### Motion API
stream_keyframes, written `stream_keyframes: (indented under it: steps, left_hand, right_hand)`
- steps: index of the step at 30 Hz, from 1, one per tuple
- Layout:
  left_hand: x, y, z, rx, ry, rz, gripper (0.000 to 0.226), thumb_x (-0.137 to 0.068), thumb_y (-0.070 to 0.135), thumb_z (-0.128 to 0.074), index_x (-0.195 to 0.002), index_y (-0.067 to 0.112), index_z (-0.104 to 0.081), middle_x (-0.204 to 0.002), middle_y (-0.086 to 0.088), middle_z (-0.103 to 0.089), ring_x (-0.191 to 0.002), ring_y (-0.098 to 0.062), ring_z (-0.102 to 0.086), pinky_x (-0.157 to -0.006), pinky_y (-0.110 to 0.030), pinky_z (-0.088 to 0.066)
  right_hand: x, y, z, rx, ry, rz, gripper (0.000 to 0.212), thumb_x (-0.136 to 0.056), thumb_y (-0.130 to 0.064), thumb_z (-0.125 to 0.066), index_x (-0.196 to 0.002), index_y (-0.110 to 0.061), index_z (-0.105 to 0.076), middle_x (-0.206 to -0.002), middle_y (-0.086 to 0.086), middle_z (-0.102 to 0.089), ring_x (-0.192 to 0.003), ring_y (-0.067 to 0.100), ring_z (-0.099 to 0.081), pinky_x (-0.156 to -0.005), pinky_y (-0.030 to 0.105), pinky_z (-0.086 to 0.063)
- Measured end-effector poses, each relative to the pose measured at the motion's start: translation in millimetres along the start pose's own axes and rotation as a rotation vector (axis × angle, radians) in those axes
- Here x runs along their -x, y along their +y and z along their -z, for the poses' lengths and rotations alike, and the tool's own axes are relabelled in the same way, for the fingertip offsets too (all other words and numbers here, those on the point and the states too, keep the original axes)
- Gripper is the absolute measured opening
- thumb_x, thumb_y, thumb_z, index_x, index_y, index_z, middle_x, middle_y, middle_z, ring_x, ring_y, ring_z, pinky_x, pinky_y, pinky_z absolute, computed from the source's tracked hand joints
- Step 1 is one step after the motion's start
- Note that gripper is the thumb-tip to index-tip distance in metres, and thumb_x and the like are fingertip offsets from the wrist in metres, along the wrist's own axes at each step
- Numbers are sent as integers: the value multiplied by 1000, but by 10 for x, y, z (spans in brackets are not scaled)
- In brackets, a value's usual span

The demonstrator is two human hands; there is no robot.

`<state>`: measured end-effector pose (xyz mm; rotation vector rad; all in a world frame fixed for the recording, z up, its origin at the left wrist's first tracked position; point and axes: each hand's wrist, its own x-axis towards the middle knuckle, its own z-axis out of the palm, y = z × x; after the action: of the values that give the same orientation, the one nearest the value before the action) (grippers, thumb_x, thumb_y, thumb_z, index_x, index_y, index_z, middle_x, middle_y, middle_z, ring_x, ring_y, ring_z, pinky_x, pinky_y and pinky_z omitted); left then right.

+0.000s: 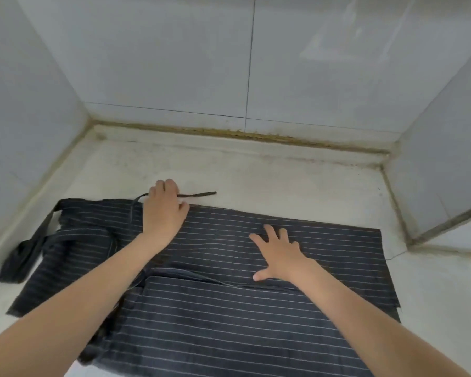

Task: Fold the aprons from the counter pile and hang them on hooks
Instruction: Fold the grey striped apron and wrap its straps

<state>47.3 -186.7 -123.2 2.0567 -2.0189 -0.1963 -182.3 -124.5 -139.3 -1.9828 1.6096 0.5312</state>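
Here, a dark pinstriped apron (229, 308) is spread flat on the pale counter (283, 175), filling the view from 9 o'clock to 4 o'clock. Its thin tie string (199, 194) is pinched by the curled fingers of the left hand (165, 210) at the apron's far edge, toward 11 o'clock. The right hand (279, 254) is laid flat, fingers spread, on the cloth just right of centre.
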Motion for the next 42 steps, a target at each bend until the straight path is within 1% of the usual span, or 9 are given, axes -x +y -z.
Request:
stream_keyframes:
  steps: [6, 11, 15, 19, 23, 27, 32, 35, 42]
  left_hand:
    - [237, -572, -149, 146, -249, 596, 75, -85, 37, -66, -135, -4, -27, -138, -27, -35, -126, -42, -36, -101, -47, -35]
    - [190, -450, -76, 200, -75, 449, 29, -97, 25, -49, -119, 8, -58, -114, -16, -63, -104, -35, -59, -79, -37, -44]
    - [183, -354, 195, -366, 191, -149, 19, -94, 24, -53, -91, 12, -69, -84, -9, -65, -78, -30, -58, -67, -35, -38]
    - [335, -126, 321, 41, 279, -605, 28, -90, 24, -45, -90, 4, -65, -88, -11, -58, -70, -23, -54, -62, -34, -43]
    - [565, -19, 537, 502, -152, -387, 10, -99, 22, -43, -98, 15, -49, -78, 0, -63, -59, -9, -59, -62, -26, -51]
    - [659, -14, 381, 146, -350, -511, 24, -101, 33, -35, -108, 17, -51, -83, 2, -64, -67, -9, -59, -67, -24, -50]
    - [604, 181, 145, -138, -586, -590, 43, -101, 41, -30, -136, 22, -43, -130, -3, -53, -117, -19, -50, -97, -30, -42]
    - [513, 327, 124, -143, -676, -619, 59, -95, 52, -39, -147, 27, -26, -145, -1, -37, -132, -21, -36, -110, -39, -32]
    - [-249, 356, -30, -340, -584, -483, 61, -98, 14, -41, -151, 13, -10, -157, -7, -16, -142, -23, -18, -116, -38, -17]
  right_hand:
    - [15, 347, 134, 12, -57, -177, 102, -76, -35, -76, -150, -29, -6, -158, 9, 5, -142, 43, -3, -110, 58, -25]
    - [-13, 190, 440, 104, 102, -48, 78, -89, -33, -62, -149, -19, -14, -156, 11, -6, -139, 35, -20, -109, 49, -31]
    - [-248, -485, 611, 183, 515, 350, 82, -90, -1, -53, -151, -19, -2, -159, 4, 1, -143, 29, -11, -114, 42, -18]
    - [-340, -997, 867, 56, 588, 564, 68, -85, -2, -55, -146, -18, -29, -151, 2, -32, -142, 20, -20, -118, 39, -3]
    - [-121, -806, 1102, -49, 430, 418, 15, -90, -15, -56, -105, -18, -60, -94, 3, -66, -89, 19, -59, -87, 34, -47]
    - [426, -138, 1331, 269, 439, 195, 31, -94, -49, -46, -85, -21, -55, -69, -8, -50, -76, 17, -52, -65, 26, -35]
    - [985, 502, 835, 282, 64, -53, 49, -85, -63, -49, -80, -15, -51, -74, -4, -54, -69, 13, -49, -64, 26, -41]
    - [994, 721, 282, 61, -173, -159, 60, -84, -65, -50, -119, -17, -55, -119, 1, -59, -100, 17, -56, -87, 30, -46]
    - [386, 1092, 370, 49, 232, -145, 52, -94, -30, -54, -139, -10, -36, -138, 10, -46, -123, 24, -46, -102, 35, -39]
